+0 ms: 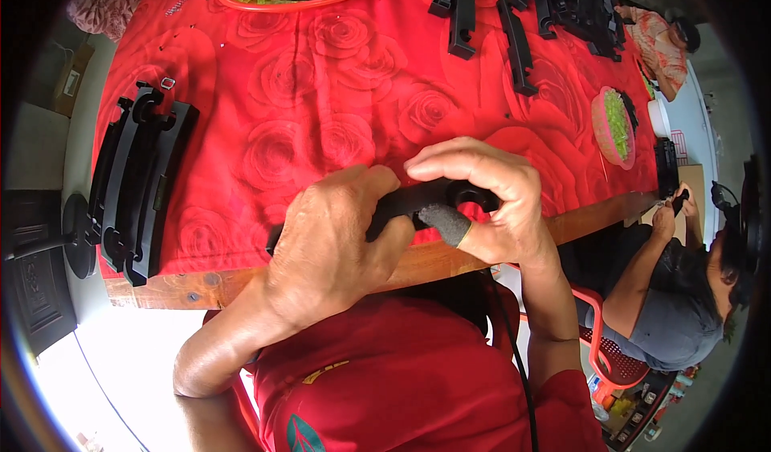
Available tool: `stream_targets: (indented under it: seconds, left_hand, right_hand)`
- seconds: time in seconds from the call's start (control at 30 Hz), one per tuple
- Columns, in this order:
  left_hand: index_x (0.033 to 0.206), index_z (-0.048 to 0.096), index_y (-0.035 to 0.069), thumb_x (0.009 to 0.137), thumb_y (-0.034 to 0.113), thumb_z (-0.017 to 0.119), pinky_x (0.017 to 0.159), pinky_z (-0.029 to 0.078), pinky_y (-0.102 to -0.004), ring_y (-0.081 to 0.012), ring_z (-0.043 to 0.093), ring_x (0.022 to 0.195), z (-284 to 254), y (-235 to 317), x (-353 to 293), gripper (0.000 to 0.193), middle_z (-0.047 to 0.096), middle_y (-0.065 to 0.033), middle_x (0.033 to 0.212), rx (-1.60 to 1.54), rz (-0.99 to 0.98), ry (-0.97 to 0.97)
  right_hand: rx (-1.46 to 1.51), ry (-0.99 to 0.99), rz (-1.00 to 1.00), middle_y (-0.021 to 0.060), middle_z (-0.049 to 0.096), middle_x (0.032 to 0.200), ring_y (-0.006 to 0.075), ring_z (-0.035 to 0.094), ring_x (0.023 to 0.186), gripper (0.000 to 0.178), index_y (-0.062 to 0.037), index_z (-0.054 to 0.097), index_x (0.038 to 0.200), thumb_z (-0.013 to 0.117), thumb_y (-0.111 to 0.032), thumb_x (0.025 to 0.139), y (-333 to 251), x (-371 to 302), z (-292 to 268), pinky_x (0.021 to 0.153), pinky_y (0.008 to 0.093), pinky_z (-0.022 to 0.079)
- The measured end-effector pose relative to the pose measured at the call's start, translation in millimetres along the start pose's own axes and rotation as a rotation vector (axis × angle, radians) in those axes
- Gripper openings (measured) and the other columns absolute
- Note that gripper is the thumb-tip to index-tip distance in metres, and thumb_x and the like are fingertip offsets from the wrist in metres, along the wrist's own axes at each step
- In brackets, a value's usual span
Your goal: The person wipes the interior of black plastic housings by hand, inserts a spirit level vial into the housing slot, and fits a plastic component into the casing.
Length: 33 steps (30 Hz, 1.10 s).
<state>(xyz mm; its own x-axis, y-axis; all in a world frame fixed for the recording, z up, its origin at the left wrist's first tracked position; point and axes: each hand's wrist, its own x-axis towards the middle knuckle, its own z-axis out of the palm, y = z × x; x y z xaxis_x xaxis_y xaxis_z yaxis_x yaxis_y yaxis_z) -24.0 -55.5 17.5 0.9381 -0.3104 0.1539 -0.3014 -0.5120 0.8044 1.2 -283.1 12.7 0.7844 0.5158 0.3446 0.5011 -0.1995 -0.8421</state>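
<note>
A long black plastic part (404,201) with a round opening at its right end is held between my two hands, just over the table's near edge. My left hand (329,239) is closed around its left and middle stretch, hiding much of it. My right hand (510,199) curls about the right end, fingers over the top. The right thumb wears a grey finger cover (446,223) and presses against the near side of the part.
Similar black parts (148,183) lie side by side at the left edge; a heap of them (562,6) sits far right. A basin (297,2) and a pink basket (602,126) hold yellow-green pieces. A person (666,275) works at the right, on a red chair (598,331).
</note>
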Motion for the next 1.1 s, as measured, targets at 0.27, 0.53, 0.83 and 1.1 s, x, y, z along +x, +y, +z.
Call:
stream_targets:
  seconds: [0.27,0.53,0.83,1.1]
  left_hand:
    - [0.113,0.069,-0.004,0.099,0.005,0.064,0.058,0.039,-0.0308,-0.0071,0.047,0.068,-30,4,5,0.018,0.05,-0.0006,0.072,-0.381,-0.287,-0.395]
    - [0.113,0.069,-0.003,0.097,0.003,0.065,0.059,0.04,-0.0284,-0.0058,0.048,0.07,-19,3,0,0.017,0.052,0.0002,0.074,-0.471,-0.283,-0.337]
    - [0.115,0.068,-0.003,0.098,0.003,0.066,0.063,0.042,-0.0262,-0.0045,0.05,0.075,-7,5,-1,0.018,0.057,0.0024,0.08,-0.445,-0.317,-0.191]
    - [0.117,0.068,-0.004,0.098,0.008,0.066,0.063,0.05,-0.034,-0.0135,0.059,0.07,8,-9,0,0.022,0.062,-0.0114,0.075,-0.503,-0.249,0.005]
  right_hand:
    - [-0.052,0.103,-0.007,0.0139,0.072,0.128,0.022,0.072,0.112,0.057,-0.0005,0.071,0.13,0.083,0.004,0.074,-13,8,-7,0.096,0.0327,0.057]
    - [-0.131,0.196,-0.055,0.0212,0.061,0.141,0.0294,0.065,0.13,0.057,0.0055,0.066,0.135,0.078,0.007,0.08,-23,-3,0,0.107,0.0367,0.053]
    - [-0.381,0.362,-0.042,0.0238,0.061,0.142,0.0347,0.062,0.132,0.058,0.0027,0.068,0.134,0.085,-0.002,0.079,-18,-5,11,0.105,0.0402,0.052]
    - [-0.712,0.163,-0.058,0.0077,0.065,0.09,0.026,0.059,0.079,0.058,-0.0044,0.071,0.123,0.09,-0.017,0.07,-47,6,24,0.073,0.0391,0.047]
